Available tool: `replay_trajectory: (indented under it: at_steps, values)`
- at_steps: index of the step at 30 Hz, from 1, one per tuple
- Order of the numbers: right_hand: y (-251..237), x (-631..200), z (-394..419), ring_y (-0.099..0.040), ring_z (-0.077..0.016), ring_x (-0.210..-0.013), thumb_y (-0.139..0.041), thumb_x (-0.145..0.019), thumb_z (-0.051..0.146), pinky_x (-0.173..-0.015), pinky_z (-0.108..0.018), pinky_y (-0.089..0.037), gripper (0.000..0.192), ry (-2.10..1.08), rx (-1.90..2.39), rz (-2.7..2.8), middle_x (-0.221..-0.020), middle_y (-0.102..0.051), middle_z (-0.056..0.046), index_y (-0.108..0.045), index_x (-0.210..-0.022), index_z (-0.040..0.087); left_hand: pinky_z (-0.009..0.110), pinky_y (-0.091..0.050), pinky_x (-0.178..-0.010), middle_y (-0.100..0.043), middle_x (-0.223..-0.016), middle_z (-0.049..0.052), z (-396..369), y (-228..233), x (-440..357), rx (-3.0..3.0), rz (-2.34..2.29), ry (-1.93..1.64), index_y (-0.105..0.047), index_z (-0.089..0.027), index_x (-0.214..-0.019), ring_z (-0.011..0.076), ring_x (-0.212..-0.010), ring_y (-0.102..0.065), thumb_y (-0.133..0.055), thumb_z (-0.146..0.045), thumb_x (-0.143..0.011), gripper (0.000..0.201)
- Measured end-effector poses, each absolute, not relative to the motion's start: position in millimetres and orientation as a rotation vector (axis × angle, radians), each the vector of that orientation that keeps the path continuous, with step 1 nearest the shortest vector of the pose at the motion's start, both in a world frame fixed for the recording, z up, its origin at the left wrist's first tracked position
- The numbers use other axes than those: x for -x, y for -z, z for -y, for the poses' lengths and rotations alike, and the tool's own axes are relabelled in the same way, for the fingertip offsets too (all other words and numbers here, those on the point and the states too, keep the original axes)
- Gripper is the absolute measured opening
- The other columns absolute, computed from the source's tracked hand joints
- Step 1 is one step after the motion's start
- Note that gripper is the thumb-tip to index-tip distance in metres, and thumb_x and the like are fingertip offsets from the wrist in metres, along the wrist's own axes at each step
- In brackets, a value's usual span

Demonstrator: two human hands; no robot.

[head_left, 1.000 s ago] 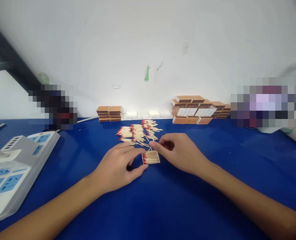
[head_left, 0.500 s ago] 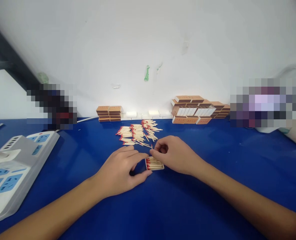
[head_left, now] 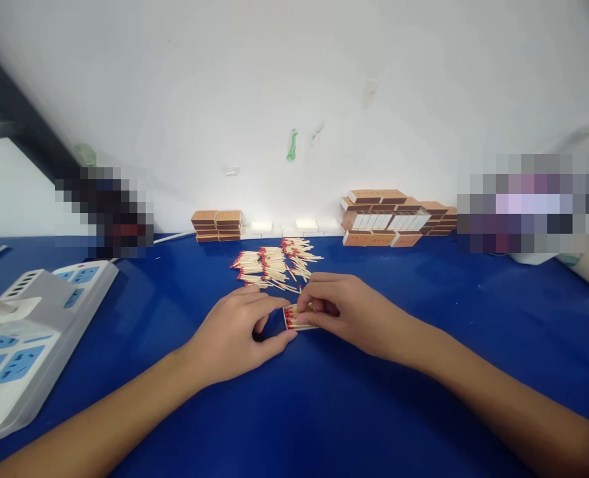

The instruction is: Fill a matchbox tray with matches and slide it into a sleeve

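A small matchbox tray (head_left: 285, 317) lies on the blue table, filled with red-headed matches (head_left: 292, 321). My left hand (head_left: 242, 335) grips the tray's left end between thumb and forefinger. Over the tray's right part, my right hand (head_left: 341, 304) has its thumb and fingers pinched down on the matches; its fingers cover some of them, and how many they hold is hidden. Just beyond the hands, loose matches (head_left: 273, 262) lie in three rough heaps. One red match head (head_left: 300, 288) shows close behind my right fingers.
Brown matchboxes (head_left: 217, 226) are stacked at the wall on the left, and a larger matchbox stack (head_left: 384, 219) stands on the right. White trays (head_left: 307, 226) sit between them. A power strip (head_left: 45, 345) with a plugged-in adapter occupies the left side.
My right hand has come down from the tray's far edge onto the matches inside it. The tray and my left hand have shifted slightly left and away from me.
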State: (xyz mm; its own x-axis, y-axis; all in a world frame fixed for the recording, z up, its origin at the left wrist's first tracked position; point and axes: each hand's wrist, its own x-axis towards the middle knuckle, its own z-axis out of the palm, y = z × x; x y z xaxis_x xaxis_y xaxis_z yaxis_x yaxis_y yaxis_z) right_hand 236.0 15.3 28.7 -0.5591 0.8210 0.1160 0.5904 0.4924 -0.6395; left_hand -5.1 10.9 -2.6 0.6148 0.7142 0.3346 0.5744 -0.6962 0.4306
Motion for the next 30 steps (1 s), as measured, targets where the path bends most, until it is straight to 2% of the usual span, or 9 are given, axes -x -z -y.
replay_trajectory:
  at_steps: [7,18,21,26,30]
  values:
    - [-28.4,-244.3,-19.2,-0.053,-0.0121,-0.07,-0.07,-0.099,0.03,-0.062,-0.026,-0.038,0.019,-0.764,1.188,2.414,-0.082,-0.063,0.001,-0.068,-0.083,0.02,0.031,-0.043,-0.068,-0.055,-0.065,-0.004,-11.8,3.3,5.4,-2.546,-1.054,-0.726,-0.074,-0.021,-0.118,0.0158,-0.068,-0.053,-0.073,-0.038,-0.094,0.029]
    - [-24.5,-245.1,-21.6,-0.057,-0.0136,-0.077,-0.069,-0.099,0.026,-0.067,-0.027,-0.04,0.009,-0.56,1.181,2.349,-0.087,-0.064,-0.001,-0.07,-0.091,0.021,0.03,-0.042,-0.067,-0.055,-0.065,-0.004,-12.0,2.3,6.7,-2.536,-1.062,-0.706,-0.075,-0.023,-0.118,0.0158,-0.068,-0.053,-0.073,-0.039,-0.094,0.029]
    - [-25.0,-249.3,-24.7,-0.058,-0.0145,-0.077,-0.07,-0.098,0.03,-0.067,-0.027,-0.04,0.012,-0.512,1.221,2.389,-0.089,-0.065,-0.002,-0.071,-0.091,0.02,0.03,-0.043,-0.068,-0.055,-0.066,-0.004,-12.4,3.2,7.0,-2.539,-1.061,-0.697,-0.075,-0.023,-0.118,0.0157,-0.068,-0.054,-0.073,-0.039,-0.094,0.029]
    - [-30.4,-250.4,-24.8,-0.059,-0.0151,-0.076,-0.066,-0.099,0.022,-0.067,-0.028,-0.04,0.013,-0.512,1.229,2.427,-0.087,-0.066,-0.003,-0.07,-0.086,0.019,0.03,-0.043,-0.068,-0.056,-0.066,-0.004,-12.5,3.1,6.5,-2.54,-1.072,-0.69,-0.075,-0.023,-0.119,0.0158,-0.068,-0.054,-0.073,-0.039,-0.094,0.029]
    - [-36.1,-253.1,-25.2,-0.058,-0.0153,-0.076,-0.063,-0.101,0.027,-0.068,-0.029,-0.042,0.016,-0.5,1.236,2.392,-0.089,-0.066,-0.003,-0.069,-0.089,0.02,0.031,-0.043,-0.068,-0.056,-0.065,-0.004,-13.2,2.9,7.2,-2.55,-1.073,-0.693,-0.075,-0.024,-0.119,0.0158,-0.068,-0.055,-0.072,-0.04,-0.095,0.029]
